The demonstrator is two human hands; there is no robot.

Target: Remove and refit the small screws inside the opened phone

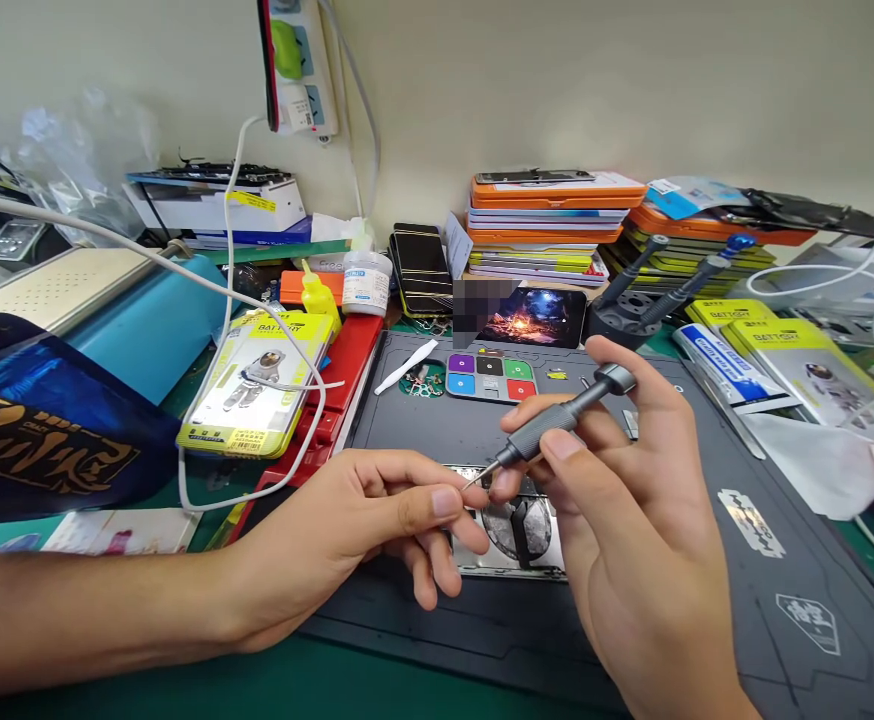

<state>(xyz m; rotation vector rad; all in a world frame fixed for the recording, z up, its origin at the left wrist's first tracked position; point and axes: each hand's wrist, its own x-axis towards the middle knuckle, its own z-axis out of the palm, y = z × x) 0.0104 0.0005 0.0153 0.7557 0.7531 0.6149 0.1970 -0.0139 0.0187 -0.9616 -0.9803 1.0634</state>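
Observation:
In my right hand is a dark grey precision screwdriver, held by its knurled handle between thumb and fingers, its thin shaft tilted down to the left. My left hand is closed in a pinch, thumb against index finger, right at the screwdriver's tip; whatever lies between those fingertips is hidden or too small to name. Below both hands, partly covered by them, lies an opened phone with a silvery inside and a round dark disc. It rests on a dark grey work mat.
Behind the hands are a tray with coloured squares, a white spudger-like stick and a lit phone screen. A screwdriver stand is back right, a razor blade at right. Battery packs and a white cable lie left.

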